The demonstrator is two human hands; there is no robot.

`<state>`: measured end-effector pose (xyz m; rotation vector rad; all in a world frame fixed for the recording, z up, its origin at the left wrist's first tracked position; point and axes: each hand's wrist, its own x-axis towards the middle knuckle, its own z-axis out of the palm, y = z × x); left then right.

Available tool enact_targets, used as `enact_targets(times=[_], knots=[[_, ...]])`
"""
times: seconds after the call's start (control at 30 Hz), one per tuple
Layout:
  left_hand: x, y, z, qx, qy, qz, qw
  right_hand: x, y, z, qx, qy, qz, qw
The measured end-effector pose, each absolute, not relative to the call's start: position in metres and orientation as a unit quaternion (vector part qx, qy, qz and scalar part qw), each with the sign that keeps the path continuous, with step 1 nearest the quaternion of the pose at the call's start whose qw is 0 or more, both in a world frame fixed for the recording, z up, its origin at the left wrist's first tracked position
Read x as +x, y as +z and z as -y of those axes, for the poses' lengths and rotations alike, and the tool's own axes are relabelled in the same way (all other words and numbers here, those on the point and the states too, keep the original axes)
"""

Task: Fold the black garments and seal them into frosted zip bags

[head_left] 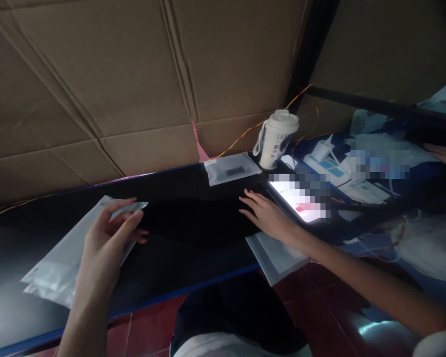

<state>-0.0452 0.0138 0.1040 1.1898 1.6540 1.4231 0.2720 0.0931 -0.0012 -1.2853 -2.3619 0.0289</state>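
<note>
My left hand (109, 235) is over a stack of pale translucent plastic bags (54, 272) on the left of the black table. Its fingers are bent but apart, and a bag corner shows just past the fingertips. No bag is clearly gripped. My right hand (265, 213) has its fingers stretched out, palm down, low over the table, with nothing visible in them. Beneath that wrist, a second stack of frosted bags (273, 258) overhangs the front edge. Right beside the hand lies a phone (292, 201) with a lit screen. Farther back is a flat frosted packet (232, 169) with a dark patch.
A white lidded cup (278, 141) stands at the back. Cardboard (134, 74) walls off the rear, with a yellow-red wire (241, 136) along it. On the right are a power strip (342, 173), cables, plastic bags and part of another person's hand (444, 153).
</note>
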Motion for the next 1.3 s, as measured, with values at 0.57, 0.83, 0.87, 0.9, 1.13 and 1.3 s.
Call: enact_targets(times=[0.57,0.83,0.87,0.9,1.13,1.3], knots=[[0.063,0.071,-0.080,0.845,0.283,-0.418,0.176,0.265,0.046,-0.093,-0.597,0.511,0.526,0.326],[0.055,0.029,-0.062,0.905,0.155,-0.378,0.114,0.284,0.036,-0.078,-0.605,0.431,0.600,0.297],[0.052,0.028,-0.061,0.906,0.156,-0.374,0.119,0.287,0.036,-0.077,-0.607,0.429,0.601,0.294],[0.050,0.027,-0.060,0.908,0.157,-0.369,0.123,0.289,0.035,-0.076,-0.608,0.430,0.601,0.293],[0.047,0.032,-0.057,0.895,0.188,-0.380,0.138,0.294,0.017,-0.072,-0.587,0.416,0.626,0.301],[0.062,0.035,-0.058,0.879,0.244,-0.394,0.111,0.294,0.017,-0.065,-0.581,0.378,0.651,0.309]])
